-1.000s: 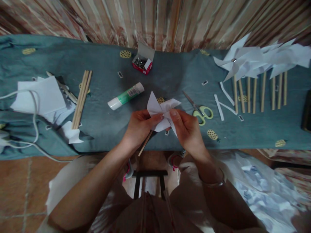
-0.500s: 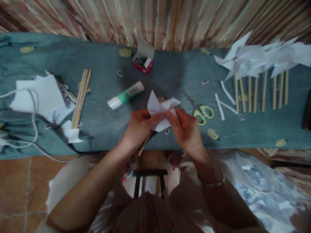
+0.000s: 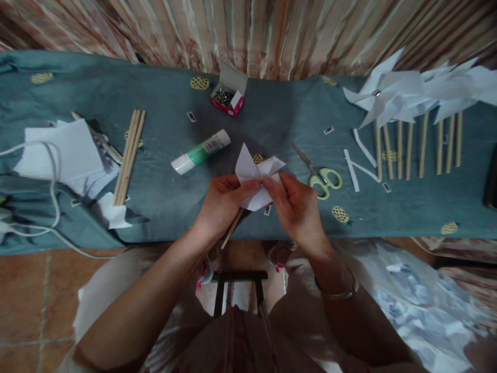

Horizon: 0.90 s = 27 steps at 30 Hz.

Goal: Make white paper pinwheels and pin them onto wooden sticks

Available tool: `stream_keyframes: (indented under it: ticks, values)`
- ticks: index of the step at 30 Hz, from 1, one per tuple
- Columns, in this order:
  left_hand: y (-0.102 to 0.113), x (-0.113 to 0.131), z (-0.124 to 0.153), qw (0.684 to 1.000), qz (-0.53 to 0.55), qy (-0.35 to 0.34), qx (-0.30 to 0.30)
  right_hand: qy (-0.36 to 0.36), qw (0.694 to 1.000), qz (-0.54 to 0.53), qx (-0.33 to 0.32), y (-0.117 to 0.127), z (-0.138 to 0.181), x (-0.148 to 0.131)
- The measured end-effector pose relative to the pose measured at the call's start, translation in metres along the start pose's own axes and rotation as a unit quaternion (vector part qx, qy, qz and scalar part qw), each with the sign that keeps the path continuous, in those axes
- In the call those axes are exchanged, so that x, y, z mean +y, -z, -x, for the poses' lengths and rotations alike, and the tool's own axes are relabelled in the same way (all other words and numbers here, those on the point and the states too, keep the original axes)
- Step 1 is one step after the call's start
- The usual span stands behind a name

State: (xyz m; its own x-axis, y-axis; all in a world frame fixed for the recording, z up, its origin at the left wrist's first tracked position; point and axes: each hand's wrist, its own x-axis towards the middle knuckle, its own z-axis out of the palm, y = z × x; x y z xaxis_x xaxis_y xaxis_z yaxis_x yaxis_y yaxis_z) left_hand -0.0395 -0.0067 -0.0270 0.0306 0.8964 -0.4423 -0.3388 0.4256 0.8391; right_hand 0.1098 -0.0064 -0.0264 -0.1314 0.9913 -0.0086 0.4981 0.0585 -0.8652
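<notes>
Left thumb [image 3: 250, 189] and right thumb [image 3: 273, 187] meet nearly tip to tip at the centre of a folded white paper pinwheel [image 3: 246, 165]. Left hand [image 3: 222, 203] pinches the paper from its left side, fingers curled behind it. Right hand [image 3: 302, 206] grips from the opposite side, thumb pressing on the centre, other fingers bent and partly hidden. Blades of the pinwheel stand out above the thumbs; a lower flap shows between the hands. Thin wooden stick [image 3: 232, 229] slants down from beneath the paper, near the left hand, its lower end past the table edge; upper end hidden, so cannot tell which fingers touch it.

Just beyond: glue stick [image 3: 201, 152] to the upper left, green-handled scissors [image 3: 324, 181] near the right knuckles, paper strips [image 3: 351, 171] farther right. Open red box [image 3: 228, 108] of small metal pieces lies farther back.

Outer left: bundle of sticks [image 3: 130, 158], stack of white paper [image 3: 62, 153], white cord [image 3: 55, 189] across it. Outer right: row of pinwheels on sticks [image 3: 411, 90]. All on green cloth [image 3: 279, 119].
</notes>
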Motion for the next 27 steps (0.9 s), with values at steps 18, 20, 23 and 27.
stream_keyframes:
  ticks: [18, 20, 23, 27]
  values:
    - [-0.001, 0.003, 0.002, 0.999, -0.034, -0.007, 0.024, -0.01, 1.0, 0.006, -0.006, 0.002, 0.001, -0.001]
    - [-0.001, 0.003, 0.002, 0.998, -0.047, -0.008, 0.03, -0.01, 1.0, -0.001, -0.007, 0.003, 0.001, -0.002]
    - [0.0, 0.004, 0.001, 0.997, -0.064, -0.012, 0.034, -0.002, 1.0, -0.012, 0.001, 0.008, 0.0, -0.003]
    - [0.006, 0.008, -0.006, 0.994, -0.071, -0.037, 0.071, 0.006, 0.998, 0.008, 0.064, 0.02, -0.006, 0.005]
